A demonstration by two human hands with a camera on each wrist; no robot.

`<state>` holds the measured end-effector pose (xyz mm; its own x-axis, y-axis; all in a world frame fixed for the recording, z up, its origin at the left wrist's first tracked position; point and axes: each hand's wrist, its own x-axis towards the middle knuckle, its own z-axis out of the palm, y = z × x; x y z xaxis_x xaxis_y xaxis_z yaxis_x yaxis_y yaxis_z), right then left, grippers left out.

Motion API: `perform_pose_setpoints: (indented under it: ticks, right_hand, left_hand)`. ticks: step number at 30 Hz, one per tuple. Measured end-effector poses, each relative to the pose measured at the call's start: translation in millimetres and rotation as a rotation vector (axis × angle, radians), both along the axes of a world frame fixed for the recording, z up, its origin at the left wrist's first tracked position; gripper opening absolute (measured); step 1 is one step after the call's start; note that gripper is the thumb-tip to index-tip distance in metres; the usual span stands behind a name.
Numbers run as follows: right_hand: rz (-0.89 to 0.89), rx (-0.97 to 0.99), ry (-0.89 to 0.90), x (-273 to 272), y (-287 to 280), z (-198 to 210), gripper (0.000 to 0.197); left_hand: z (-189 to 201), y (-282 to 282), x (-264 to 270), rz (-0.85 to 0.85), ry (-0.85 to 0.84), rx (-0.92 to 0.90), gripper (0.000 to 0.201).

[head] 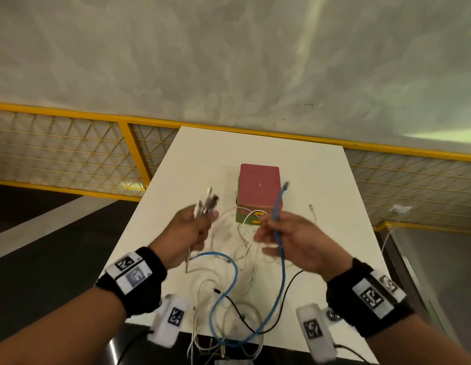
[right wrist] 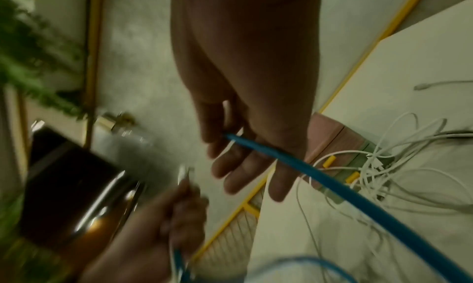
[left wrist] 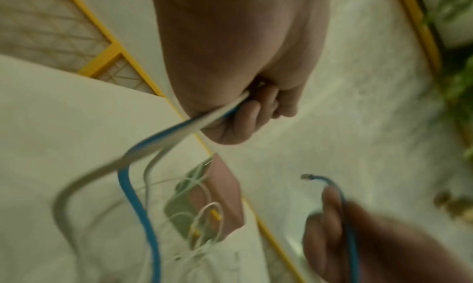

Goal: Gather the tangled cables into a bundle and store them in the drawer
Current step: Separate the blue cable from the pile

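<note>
A tangle of white, black and blue cables [head: 229,299] lies on the white table [head: 321,180] and hangs over its near edge. My left hand [head: 194,227] is raised above the table and grips several cable ends [head: 208,200], white and blue strands trailing from the fist [left wrist: 245,109]. My right hand [head: 279,235] pinches the blue cable [head: 277,206] between thumb and forefinger [right wrist: 217,133], its plug pointing up. Behind the hands stands a small drawer box [head: 259,185] with a pink top, a green front and yellow handles. White cables lie against its front [right wrist: 371,166].
A loose white cable end [head: 311,206] lies right of the box. A yellow mesh fence [head: 129,154] runs behind the table. Left of the table the floor drops away. The right wrist view shows a dark chair with chrome parts [right wrist: 76,186] and a plant [right wrist: 30,54].
</note>
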<state>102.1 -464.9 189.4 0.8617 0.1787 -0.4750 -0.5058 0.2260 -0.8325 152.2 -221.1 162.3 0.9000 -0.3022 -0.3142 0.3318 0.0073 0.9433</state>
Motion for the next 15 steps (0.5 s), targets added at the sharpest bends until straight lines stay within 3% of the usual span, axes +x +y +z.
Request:
perform_pose_setpoints:
  ticks: [2, 5, 9, 11, 12, 15]
  right_hand:
    - [0.363, -0.188, -0.068, -18.7, 14.7, -1.7, 0.013]
    - [0.887, -0.449, -0.174, -40.0, 29.9, -4.7, 0.026]
    - [1.295, -0.782, -0.174, -49.1, 39.2, -4.6, 0.039]
    - [1.325, -0.841, -0.18, -46.1, 37.0, -3.1, 0.04]
    - [1.257, -0.843, -0.197, -41.5, 33.5, -4.0, 0.039]
    - [0.717, -0.702, -0.14, -11.3, 11.5, -20.9, 0.027]
  left_hand:
    - [20.0, -11.6, 12.6, 0.109, -0.003, -0.08, 0.018]
    - [38.6, -19.4, 27.1, 0.122, -0.054, -0.057, 0.02]
    - [43.2, -23.7, 31.6, 0.063, -0.083, -0.019, 0.026]
    - [42.0, -25.8, 28.6, 0.037, -0.08, -0.016, 0.029]
    - [41.0, -26.7, 26.3, 0.025, -0.079, -0.009, 0.031]
    - [38.3, -29.6, 19.3, -0.008, -0.08, 0.008, 0.034]
